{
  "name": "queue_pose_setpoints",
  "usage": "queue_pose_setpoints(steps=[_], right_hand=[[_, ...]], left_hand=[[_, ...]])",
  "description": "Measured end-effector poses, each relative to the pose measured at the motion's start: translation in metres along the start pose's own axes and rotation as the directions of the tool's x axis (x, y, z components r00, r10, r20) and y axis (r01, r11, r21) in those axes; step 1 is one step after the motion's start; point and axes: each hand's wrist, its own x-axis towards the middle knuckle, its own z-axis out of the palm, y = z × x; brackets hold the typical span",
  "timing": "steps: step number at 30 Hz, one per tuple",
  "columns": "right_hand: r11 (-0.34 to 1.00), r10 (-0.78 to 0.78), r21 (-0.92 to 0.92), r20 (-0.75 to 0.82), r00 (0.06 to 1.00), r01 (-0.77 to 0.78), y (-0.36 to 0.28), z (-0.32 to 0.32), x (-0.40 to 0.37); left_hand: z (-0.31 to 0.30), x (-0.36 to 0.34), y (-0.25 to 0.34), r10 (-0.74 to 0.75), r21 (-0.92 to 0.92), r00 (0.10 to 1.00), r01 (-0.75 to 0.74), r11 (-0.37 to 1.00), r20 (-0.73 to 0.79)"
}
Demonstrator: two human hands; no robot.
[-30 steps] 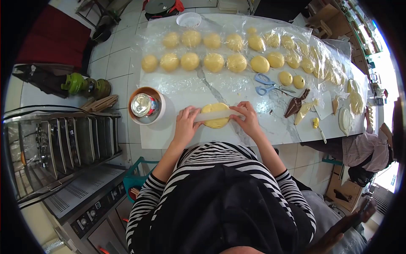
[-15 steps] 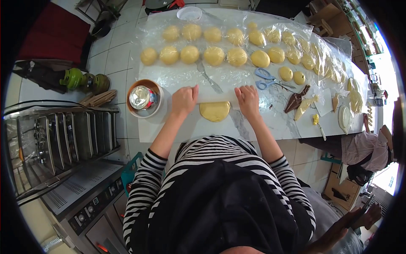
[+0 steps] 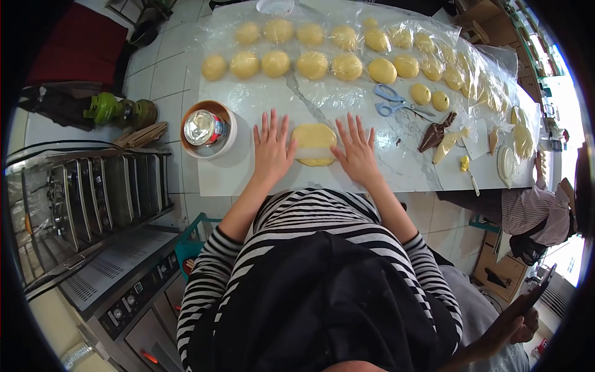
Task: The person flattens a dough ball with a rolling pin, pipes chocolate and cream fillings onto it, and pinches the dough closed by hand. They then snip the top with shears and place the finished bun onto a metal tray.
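Observation:
A flattened oval of yellow dough (image 3: 313,136) lies on the marbled table in front of me. Across its lower part runs a pale rolling pin (image 3: 316,152), hard to tell from the white tabletop. My left hand (image 3: 273,149) rests palm down at the pin's left end, fingers spread and pointing away from me. On the other side, my right hand (image 3: 358,152) lies flat in the same way, its thumb by the dough's right edge. Both palms hide the ends of the pin.
Rows of dough balls (image 3: 312,65) sit under clear plastic film (image 3: 235,93). A bowl (image 3: 226,146) holding a tin can (image 3: 204,128) stands left. Blue scissors (image 3: 390,109), piping bags (image 3: 437,132) and a yellow-tipped spatula (image 3: 469,173) lie right. Another person's hand holds a phone (image 3: 538,291).
My hands have gone from curled to flat with fingers spread. The rolling pin has come toward me over the dough, whose far part now shows beyond it.

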Motion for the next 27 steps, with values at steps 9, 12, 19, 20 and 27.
queue_pose_setpoints(steps=[9, 12, 19, 20, 27], right_hand=[[0.973, -0.137, 0.170, -0.123, 0.983, 0.157, 0.005, -0.012, -0.052], [0.975, 0.091, 0.220, -0.254, 0.963, -0.034, 0.018, -0.020, -0.053], [0.948, 0.312, 0.160, -0.315, 0.896, -0.274, 0.057, -0.013, -0.053], [0.948, 0.313, 0.158, -0.325, 0.892, -0.275, 0.059, -0.014, -0.053], [0.819, 0.561, 0.254, -0.546, 0.622, -0.515, 0.134, -0.049, -0.028]], left_hand=[[-0.026, -0.040, 0.000, 0.272, -0.380, 0.932, -0.167, 0.910, 0.242], [-0.024, -0.018, 0.006, -0.112, -0.793, 0.993, 0.099, 0.600, 0.039], [0.025, -0.009, 0.023, 0.022, -0.676, 0.990, 0.079, 0.732, 0.140], [0.024, -0.009, 0.026, 0.058, -0.687, 0.985, 0.071, 0.723, 0.162], [0.009, -0.005, 0.030, 0.050, -0.780, 0.987, 0.088, 0.619, 0.152]])
